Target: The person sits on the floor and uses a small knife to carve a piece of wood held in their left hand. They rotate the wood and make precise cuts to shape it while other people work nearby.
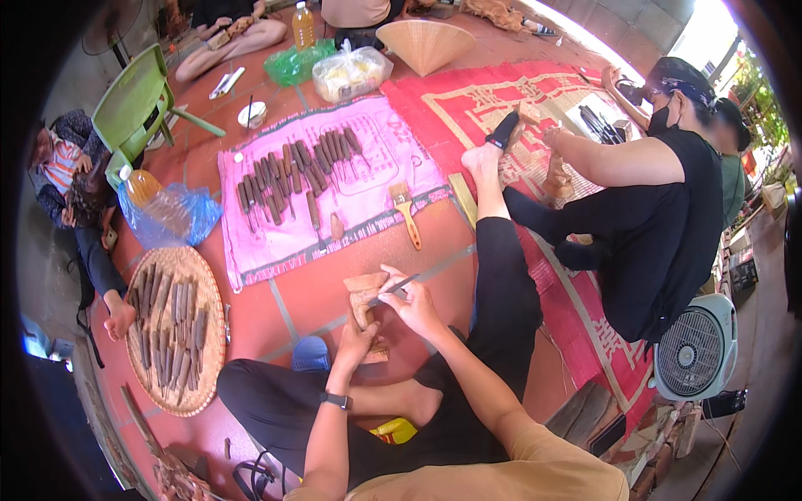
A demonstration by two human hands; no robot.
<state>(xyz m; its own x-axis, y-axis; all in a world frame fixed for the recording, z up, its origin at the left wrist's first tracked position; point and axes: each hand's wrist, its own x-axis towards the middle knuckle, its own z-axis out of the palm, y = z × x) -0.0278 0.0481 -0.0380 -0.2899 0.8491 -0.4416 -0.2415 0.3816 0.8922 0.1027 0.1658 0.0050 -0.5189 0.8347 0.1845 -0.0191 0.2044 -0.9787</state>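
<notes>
Above my crossed legs, my left hand grips a pale brown, partly carved piece of wood from below. My right hand is closed around a slim dark carving tool, its end touching or close against the wood; the exact contact is too small to make out. Ahead of my hands, a pink cloth bears rows of wooden-handled carving tools. A flat brush with an orange handle lies at the cloth's near right corner.
To the left stands a round woven tray with several more wooden-handled tools. A blue cup-like object is by my left knee. At right, a co-worker sits on a red mat, near a fan. A green chair stands far left.
</notes>
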